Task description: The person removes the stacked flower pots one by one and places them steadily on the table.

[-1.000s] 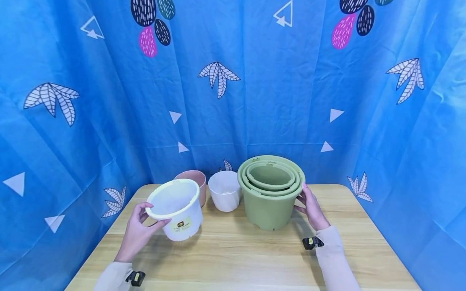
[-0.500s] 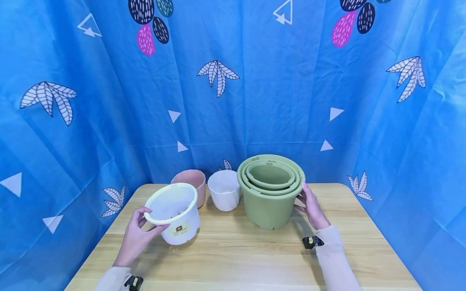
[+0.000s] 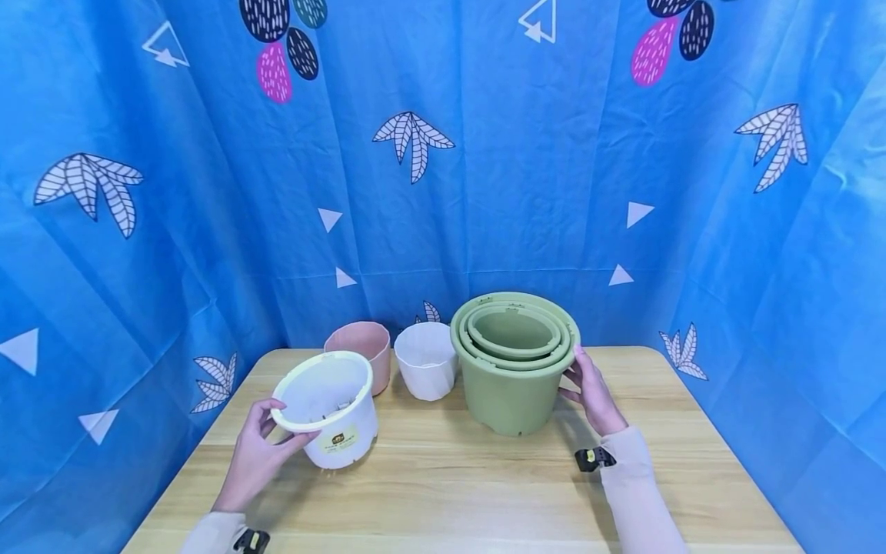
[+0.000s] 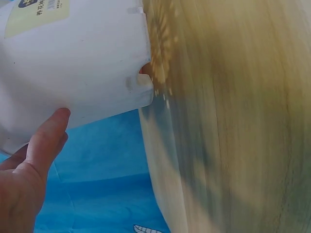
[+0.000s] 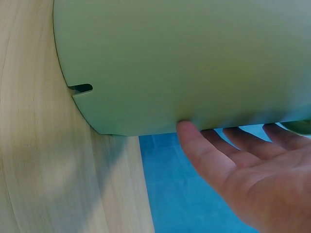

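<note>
My left hand point(image 3: 256, 450) grips the left rim of a white plastic flower pot point(image 3: 349, 438), thumb on the outer front and fingers at the rim. The pot tilts, its yellowish label facing me. In the left wrist view, the notched base of the white pot point(image 4: 97, 73) is close over the wood, and light spots fall beside it. My right hand point(image 3: 591, 392) rests against the right side of a stack of three nested green flower pots point(image 3: 515, 400), under the outer rim. In the right wrist view, its thumb and extended fingers point(image 5: 194, 141) touch the outer green pot's wall.
A pink pot point(image 3: 377, 346) stands behind the white one, partly hidden by it. Beside it, a small white faceted pot point(image 3: 428, 377) stands left of the green stack. A blue patterned curtain point(image 3: 526, 192) hangs around the wooden table point(image 3: 450, 492).
My left hand has drawn the white flower pot slightly left and toward me and lowered it, showing more of the pink pot. My right hand stays at the green stack.
</note>
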A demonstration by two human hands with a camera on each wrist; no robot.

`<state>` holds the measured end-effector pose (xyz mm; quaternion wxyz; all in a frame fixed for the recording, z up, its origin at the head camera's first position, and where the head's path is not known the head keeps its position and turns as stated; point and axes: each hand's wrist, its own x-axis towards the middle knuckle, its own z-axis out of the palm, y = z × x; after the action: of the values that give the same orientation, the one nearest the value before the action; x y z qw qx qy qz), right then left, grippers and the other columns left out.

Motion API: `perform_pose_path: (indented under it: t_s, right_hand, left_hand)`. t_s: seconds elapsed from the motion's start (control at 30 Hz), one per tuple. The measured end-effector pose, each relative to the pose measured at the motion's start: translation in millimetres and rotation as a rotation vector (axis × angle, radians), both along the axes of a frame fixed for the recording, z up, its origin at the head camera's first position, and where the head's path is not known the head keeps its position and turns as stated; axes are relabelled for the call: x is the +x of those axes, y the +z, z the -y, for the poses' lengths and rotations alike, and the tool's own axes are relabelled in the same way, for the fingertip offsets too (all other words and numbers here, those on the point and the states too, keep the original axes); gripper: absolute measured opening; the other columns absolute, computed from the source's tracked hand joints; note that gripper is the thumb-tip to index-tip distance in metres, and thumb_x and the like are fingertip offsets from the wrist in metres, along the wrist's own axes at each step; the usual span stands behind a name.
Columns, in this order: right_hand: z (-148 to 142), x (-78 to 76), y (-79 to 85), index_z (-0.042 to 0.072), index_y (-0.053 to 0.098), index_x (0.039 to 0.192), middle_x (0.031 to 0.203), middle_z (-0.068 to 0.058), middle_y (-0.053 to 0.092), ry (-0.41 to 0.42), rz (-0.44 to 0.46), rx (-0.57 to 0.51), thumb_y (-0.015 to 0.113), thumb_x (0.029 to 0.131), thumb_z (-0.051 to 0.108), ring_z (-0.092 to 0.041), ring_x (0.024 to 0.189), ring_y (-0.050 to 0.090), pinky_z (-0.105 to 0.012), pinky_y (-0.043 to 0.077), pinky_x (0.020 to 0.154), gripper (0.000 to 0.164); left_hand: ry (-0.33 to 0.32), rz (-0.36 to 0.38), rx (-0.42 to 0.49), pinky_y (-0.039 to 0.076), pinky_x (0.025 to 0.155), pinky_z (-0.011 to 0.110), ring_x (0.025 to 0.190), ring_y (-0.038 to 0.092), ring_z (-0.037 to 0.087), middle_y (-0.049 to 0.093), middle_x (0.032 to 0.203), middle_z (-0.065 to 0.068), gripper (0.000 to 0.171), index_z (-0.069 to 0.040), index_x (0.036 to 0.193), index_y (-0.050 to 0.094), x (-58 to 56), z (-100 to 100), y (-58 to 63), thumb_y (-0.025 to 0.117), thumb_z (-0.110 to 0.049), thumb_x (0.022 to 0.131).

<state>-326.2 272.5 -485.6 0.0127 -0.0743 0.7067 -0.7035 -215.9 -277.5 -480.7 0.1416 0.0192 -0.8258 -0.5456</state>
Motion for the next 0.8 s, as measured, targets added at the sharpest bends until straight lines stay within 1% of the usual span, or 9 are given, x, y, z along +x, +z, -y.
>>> perform_pose_path:
  t_s: [0.13,0.27,0.37,0.53,0.6,0.67,0.8]
  right_hand:
    - [0,0.0,0.9,0.007,0.013,0.165,0.172,-0.024,0.015,0.000,0.004,-0.006,0.018,0.107,0.066,-0.051,0.156,0.019,-0.071,0.032,0.118,0.083]
    - [0,-0.8,1.0,0.005,0.013,0.165,0.172,-0.024,0.015,-0.002,0.006,-0.007,0.018,0.107,0.066,-0.051,0.156,0.019,-0.071,0.032,0.118,0.084]
    - [0,-1.7,0.7,0.005,0.013,0.165,0.172,-0.024,0.015,-0.003,0.006,-0.008,0.018,0.106,0.066,-0.051,0.156,0.019,-0.071,0.032,0.118,0.085]
    - [0,-1.9,-0.2,0.008,0.014,0.165,0.173,-0.021,0.015,-0.007,0.008,-0.014,0.019,0.107,0.066,-0.050,0.157,0.020,-0.071,0.032,0.118,0.083]
    - [0,-1.8,-0.7,0.008,0.013,0.166,0.173,-0.021,0.014,-0.007,0.007,-0.009,0.019,0.107,0.066,-0.051,0.157,0.020,-0.071,0.032,0.118,0.083]
    - [0,-2.0,-1.2,0.009,0.012,0.166,0.173,-0.021,0.013,-0.009,0.004,-0.007,0.019,0.107,0.066,-0.051,0.157,0.019,-0.071,0.033,0.118,0.083]
    - [0,-3.3,-1.9,0.011,0.011,0.166,0.173,-0.020,0.013,-0.010,-0.001,-0.013,0.019,0.107,0.066,-0.050,0.157,0.020,-0.071,0.033,0.117,0.082]
  left_hand:
    - [-0.001,0.007,-0.013,0.054,0.102,0.042,0.145,0.039,0.049,0.029,0.161,0.024,0.077,-0.002,0.136,0.035,-0.3,1,-1.5,0.088,-0.018,0.083]
    - [0.002,0.019,-0.034,0.051,0.103,0.044,0.146,0.037,0.053,0.028,0.163,0.026,0.076,-0.002,0.135,0.036,-0.4,2,-3.0,0.089,-0.020,0.083]
    - [0.004,0.021,-0.047,0.052,0.102,0.041,0.146,0.037,0.054,0.029,0.162,0.028,0.077,-0.002,0.134,0.036,-0.9,2,-4.4,0.089,-0.021,0.082]
    - [-0.002,0.017,-0.041,0.057,0.098,0.026,0.145,0.040,0.052,0.031,0.161,0.027,0.076,-0.002,0.134,0.036,-1.5,3,-8.4,0.089,-0.019,0.082]
    - [0.000,0.022,-0.039,0.058,0.096,0.024,0.145,0.040,0.051,0.031,0.160,0.027,0.077,-0.003,0.134,0.036,-2.0,3,-10.4,0.090,-0.019,0.081]
    - [0.005,0.026,-0.041,0.058,0.097,0.028,0.145,0.041,0.051,0.031,0.160,0.027,0.078,-0.003,0.135,0.036,-2.8,3,-12.0,0.090,-0.020,0.081]
    - [0.001,0.031,-0.035,0.056,0.101,0.040,0.144,0.041,0.050,0.031,0.159,0.027,0.080,-0.003,0.137,0.035,-4.0,2,-14.3,0.090,-0.022,0.082]
